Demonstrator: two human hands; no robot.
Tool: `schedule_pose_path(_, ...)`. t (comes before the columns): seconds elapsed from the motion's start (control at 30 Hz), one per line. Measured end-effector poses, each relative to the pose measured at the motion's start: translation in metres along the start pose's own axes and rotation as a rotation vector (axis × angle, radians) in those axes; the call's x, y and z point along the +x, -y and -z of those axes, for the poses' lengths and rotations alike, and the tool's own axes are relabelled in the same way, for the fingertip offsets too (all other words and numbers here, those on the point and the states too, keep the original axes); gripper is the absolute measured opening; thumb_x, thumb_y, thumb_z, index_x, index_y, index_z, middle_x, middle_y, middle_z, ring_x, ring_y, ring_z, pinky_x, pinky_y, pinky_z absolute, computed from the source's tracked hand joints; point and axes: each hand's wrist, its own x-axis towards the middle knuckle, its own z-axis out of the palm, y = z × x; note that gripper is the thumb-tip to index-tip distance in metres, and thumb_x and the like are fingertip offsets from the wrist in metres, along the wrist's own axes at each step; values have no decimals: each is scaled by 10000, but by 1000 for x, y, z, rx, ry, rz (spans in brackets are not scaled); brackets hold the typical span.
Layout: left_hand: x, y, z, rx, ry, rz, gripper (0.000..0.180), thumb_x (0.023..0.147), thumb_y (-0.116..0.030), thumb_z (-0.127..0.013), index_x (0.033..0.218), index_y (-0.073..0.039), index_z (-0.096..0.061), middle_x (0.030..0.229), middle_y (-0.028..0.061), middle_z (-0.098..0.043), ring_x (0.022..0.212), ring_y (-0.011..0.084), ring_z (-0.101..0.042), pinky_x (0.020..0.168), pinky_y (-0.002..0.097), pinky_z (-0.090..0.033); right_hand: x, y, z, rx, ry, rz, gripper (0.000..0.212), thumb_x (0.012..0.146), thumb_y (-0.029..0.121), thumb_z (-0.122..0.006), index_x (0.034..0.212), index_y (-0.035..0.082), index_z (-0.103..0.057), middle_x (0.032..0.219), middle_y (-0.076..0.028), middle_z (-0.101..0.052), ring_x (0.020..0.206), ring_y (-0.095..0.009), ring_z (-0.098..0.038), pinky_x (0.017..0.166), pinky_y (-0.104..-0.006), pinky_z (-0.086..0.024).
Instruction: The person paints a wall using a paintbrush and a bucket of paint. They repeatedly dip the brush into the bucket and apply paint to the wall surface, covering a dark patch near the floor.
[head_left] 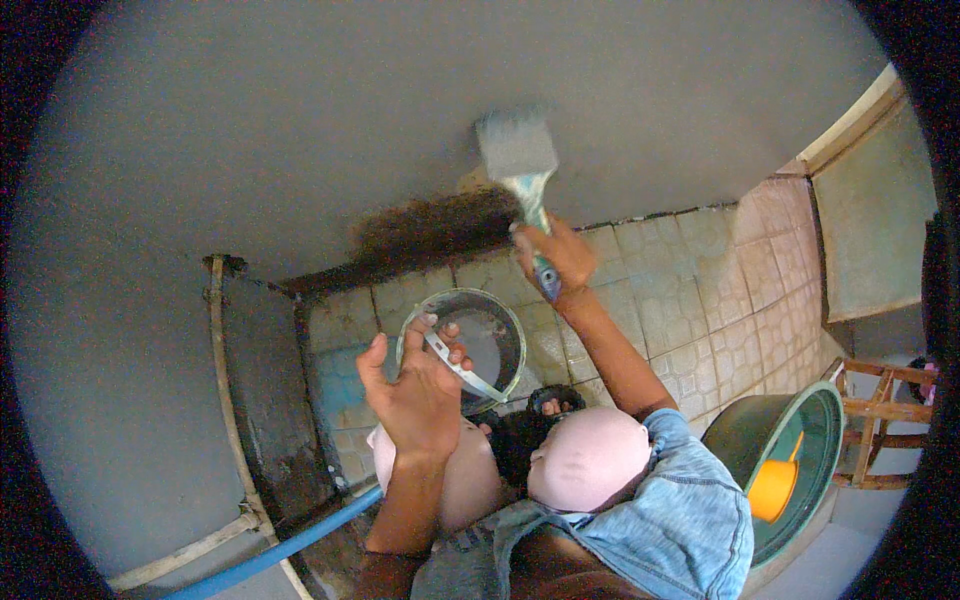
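My right hand (pixel 558 258) is closed round the handle of a wide flat paintbrush (pixel 522 150). Its pale, paint-coated bristles lie against the grey wall (pixel 300 120), slightly blurred. Below and to the left, my left hand (pixel 420 385) is turned palm up, thumb apart, with fingers hooked over the pale strap handle (pixel 465 370) of a round bucket (pixel 518 340). Greyish liquid or paint shows inside the bucket, which is above the tiled floor between me and the wall. Near the wall's foot, left of the brush, is a dark brown, uncoated patch (pixel 430 228).
Patterned tiles (pixel 720 300) run along the wall's base. At the right stands a green tub (pixel 735 430) with an orange dipper (pixel 775 490) in it, beside a wooden rack (pixel 880 410). A blue pipe (pixel 290 550) and a pale pipe (pixel 228 390) are at the left.
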Motion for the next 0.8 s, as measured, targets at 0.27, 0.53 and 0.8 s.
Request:
schedule_pose_path(0.27, 1, -2, 4, 4, 3, 4, 542, 855, -565, -423, 1078, -80, -517, 1013, 88, -524, 890, 209, -450, 843, 336, -342, -96, -13, -19, 151, 307, -195, 130, 745, 73, -766, 849, 63, -689, 769, -135, -666, 611, -264, -645, 522, -339, -504)
schedule_pose_path(0.53, 2, -1, 6, -7, 2, -4, 551, 860, -571, -417, 1086, -80, -524, 1017, 84, -527, 882, 205, -446, 840, 339, -343, 34, 24, -3, 190, -18, -88, 157, 734, 50, -768, 869, 60, -689, 762, -134, -668, 575, -254, -621, 516, -336, -494)
schedule_pose_path(0.8, 2, -5, 4, -13, -24, 2, 554, 855, -565, -409, 1095, -80, -526, 1030, 88, -503, 876, 217, -441, 841, 346, -341, -79, -12, -20, 85, 322, -79, 232, 720, 43, -763, 939, 85, -701, 885, -154, -684, 684, -254, -675, 547, -320, -528)
